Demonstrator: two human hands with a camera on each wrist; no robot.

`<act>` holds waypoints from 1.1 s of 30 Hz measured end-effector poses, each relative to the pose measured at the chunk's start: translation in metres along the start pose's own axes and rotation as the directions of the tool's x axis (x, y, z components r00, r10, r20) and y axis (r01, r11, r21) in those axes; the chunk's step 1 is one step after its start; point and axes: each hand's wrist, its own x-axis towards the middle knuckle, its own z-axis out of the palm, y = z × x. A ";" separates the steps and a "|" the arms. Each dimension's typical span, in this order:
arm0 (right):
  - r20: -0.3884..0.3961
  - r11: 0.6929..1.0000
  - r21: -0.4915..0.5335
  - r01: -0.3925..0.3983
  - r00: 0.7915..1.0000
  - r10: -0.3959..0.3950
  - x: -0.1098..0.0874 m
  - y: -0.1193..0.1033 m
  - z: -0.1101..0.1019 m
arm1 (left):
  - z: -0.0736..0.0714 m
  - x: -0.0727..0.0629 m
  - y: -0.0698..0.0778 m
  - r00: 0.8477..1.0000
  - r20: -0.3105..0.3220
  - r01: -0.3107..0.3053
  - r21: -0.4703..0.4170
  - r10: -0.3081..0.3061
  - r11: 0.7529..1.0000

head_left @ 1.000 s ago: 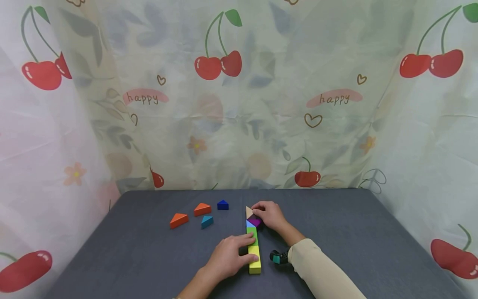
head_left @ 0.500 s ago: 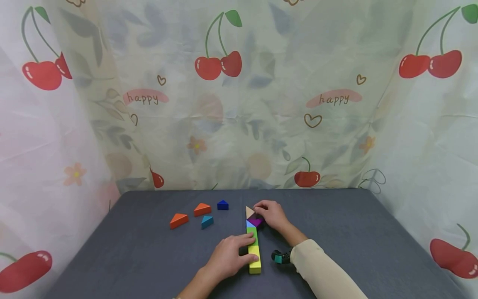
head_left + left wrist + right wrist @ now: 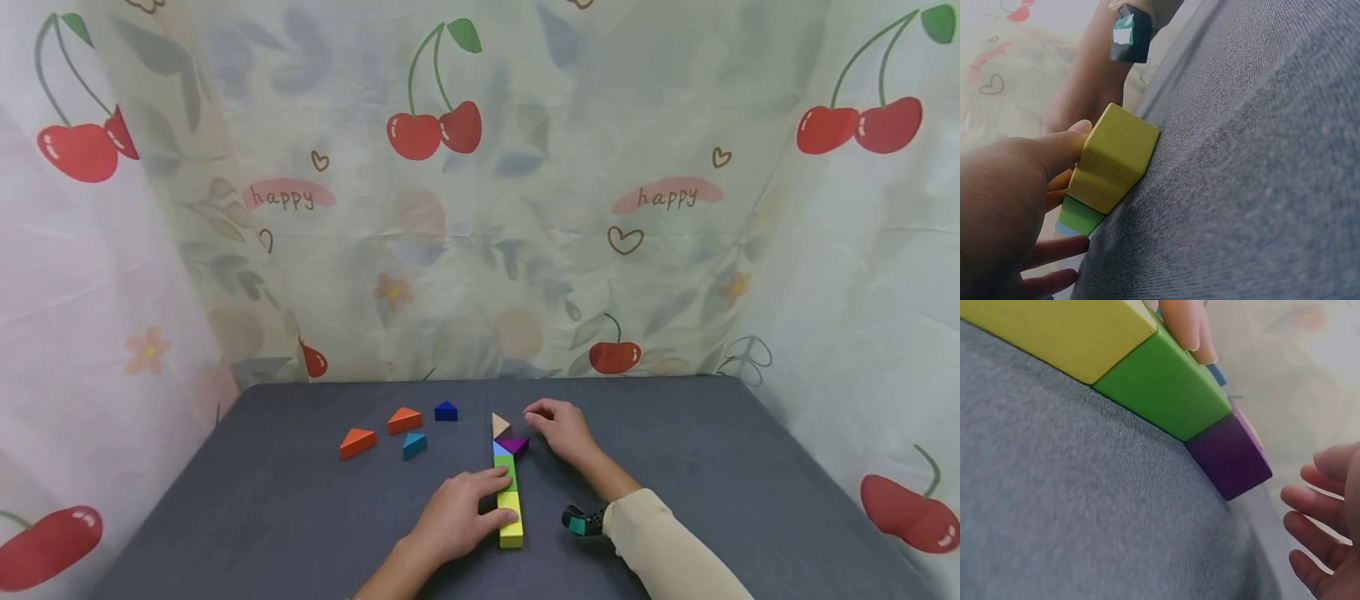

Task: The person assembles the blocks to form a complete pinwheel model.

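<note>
A row of toy blocks stands on the table in the head view: a yellow block nearest, then a green block, a light blue triangle, a purple triangular block and a beige triangle farthest. My left hand lies across the near end. Its thumb rests on the yellow block and its fingertips touch the green one; other fingers stretch past the blocks' left side. Apart from the row, just right of the beige triangle, my right hand hovers with loosely bent fingers and holds nothing.
To the left of the row lie two orange triangular blocks, a teal triangle and a dark blue triangle. A black wrist strap sits at my right sleeve. Patterned curtain encloses the dark grey table.
My right hand has let go at the beige and purple blocks and drawn off to the right. The left hand and the row have stayed in place.
</note>
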 end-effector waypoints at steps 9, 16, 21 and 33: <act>-0.003 0.999 -0.037 0.017 1.000 -0.017 -0.014 0.004 -0.012 | 0.001 -0.001 0.000 1.000 -0.011 -0.011 0.005 0.011 1.000; 0.028 1.000 -0.015 0.026 0.999 -0.025 -0.033 0.001 -0.015 | 0.003 -0.001 -0.002 0.999 -0.035 -0.027 0.031 0.028 0.999; 0.050 1.000 0.015 0.027 0.998 -0.028 -0.050 -0.003 -0.014 | 0.005 -0.002 -0.002 0.999 -0.046 -0.023 0.013 0.024 1.000; 0.268 0.999 0.010 0.039 0.963 -0.041 -0.086 -0.015 -0.013 | -0.005 -0.002 -0.001 0.991 -0.127 -0.035 0.023 0.038 0.999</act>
